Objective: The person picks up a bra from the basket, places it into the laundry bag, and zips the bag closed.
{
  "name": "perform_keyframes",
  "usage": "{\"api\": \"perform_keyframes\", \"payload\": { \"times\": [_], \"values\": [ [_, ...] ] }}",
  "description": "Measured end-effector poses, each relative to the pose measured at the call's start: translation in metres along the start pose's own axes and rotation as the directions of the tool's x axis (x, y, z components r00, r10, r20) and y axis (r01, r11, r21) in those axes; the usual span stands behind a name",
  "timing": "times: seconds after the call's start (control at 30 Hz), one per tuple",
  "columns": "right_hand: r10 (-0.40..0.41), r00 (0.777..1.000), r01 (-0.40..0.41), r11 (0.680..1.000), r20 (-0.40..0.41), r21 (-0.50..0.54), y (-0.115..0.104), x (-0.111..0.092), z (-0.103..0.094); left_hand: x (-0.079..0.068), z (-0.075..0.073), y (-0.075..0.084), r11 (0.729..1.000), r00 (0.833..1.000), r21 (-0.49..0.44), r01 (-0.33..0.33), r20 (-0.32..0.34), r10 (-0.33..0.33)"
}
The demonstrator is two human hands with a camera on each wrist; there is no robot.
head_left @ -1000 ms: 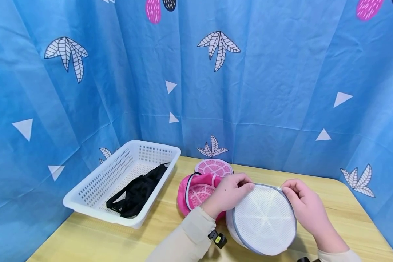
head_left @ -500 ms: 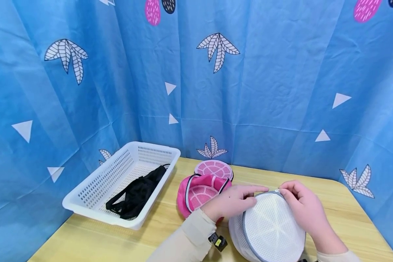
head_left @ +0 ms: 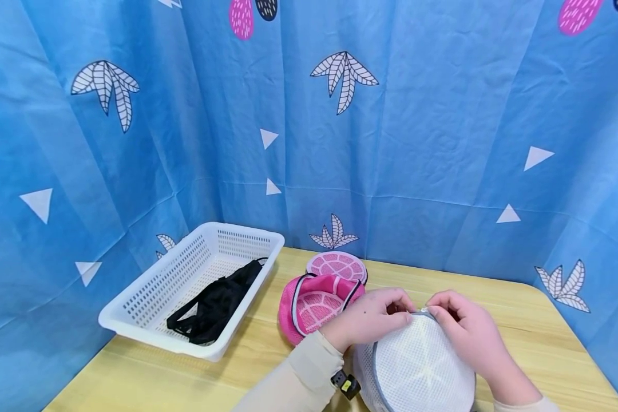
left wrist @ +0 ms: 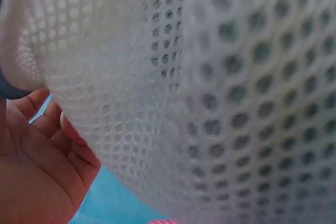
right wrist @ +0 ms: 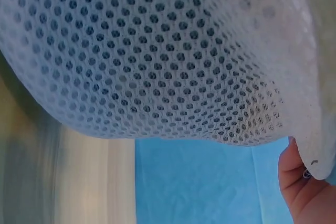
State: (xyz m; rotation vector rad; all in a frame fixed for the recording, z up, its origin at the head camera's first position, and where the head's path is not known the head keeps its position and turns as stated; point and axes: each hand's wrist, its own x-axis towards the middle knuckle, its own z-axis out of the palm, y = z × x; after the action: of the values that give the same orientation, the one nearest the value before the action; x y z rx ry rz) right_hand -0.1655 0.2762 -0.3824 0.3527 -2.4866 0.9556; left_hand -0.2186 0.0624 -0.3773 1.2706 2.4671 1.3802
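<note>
A round white mesh laundry bag with grey edging stands tilted at the table's front, its flat round end facing me. My left hand pinches the top of its grey rim. Close beside it, my right hand pinches the same rim at a small whitish zipper pull. In the left wrist view, mesh fills most of the frame, with the left hand at lower left. The right wrist view has the right hand at the bag's lower right edge. Whatever is inside the bag is hidden.
A pink mesh bag lies unzipped left of the white bag, a round pink mesh panel behind it. Farther left, a white plastic basket holds a black strappy garment. A blue curtain hangs behind the wooden table.
My right hand has moved left and down along the rim, closer to the left hand. The left hand's forefinger stretched out, then curled back to the rim. The bag has dropped lower.
</note>
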Motion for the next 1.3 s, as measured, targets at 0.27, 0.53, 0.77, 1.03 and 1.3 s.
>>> {"api": "perform_keyframes", "payload": {
  "times": [0.27, 0.53, 0.77, 1.03, 1.3],
  "values": [
    [-0.087, 0.996, 0.086, 0.995, 0.028, 0.043, -0.012, -0.003, 0.005, 0.000, 0.003, 0.001, 0.997, 1.000, 0.074, 0.007, 0.010, -0.007],
    [-0.116, 0.992, 0.113, 0.992, 0.054, 0.062, -0.012, -0.005, 0.007, -0.002, 0.004, 0.002, 0.994, 1.000, 0.108, 0.022, 0.006, -0.023],
    [-0.130, 0.989, 0.126, 0.990, 0.066, 0.060, -0.010, -0.004, 0.007, -0.001, 0.004, 0.001, 0.989, 1.000, 0.149, 0.012, -0.012, -0.010],
    [-0.110, 0.992, 0.104, 0.990, 0.063, 0.090, -0.007, -0.003, 0.006, -0.001, -0.001, 0.000, 0.995, 0.998, 0.095, 0.027, -0.067, -0.021],
    [-0.001, 0.999, -0.002, 0.996, 0.032, 0.089, -0.006, -0.001, 0.003, 0.000, -0.008, -0.003, 0.999, 0.989, 0.052, 0.013, -0.149, -0.005]
  ]
}}
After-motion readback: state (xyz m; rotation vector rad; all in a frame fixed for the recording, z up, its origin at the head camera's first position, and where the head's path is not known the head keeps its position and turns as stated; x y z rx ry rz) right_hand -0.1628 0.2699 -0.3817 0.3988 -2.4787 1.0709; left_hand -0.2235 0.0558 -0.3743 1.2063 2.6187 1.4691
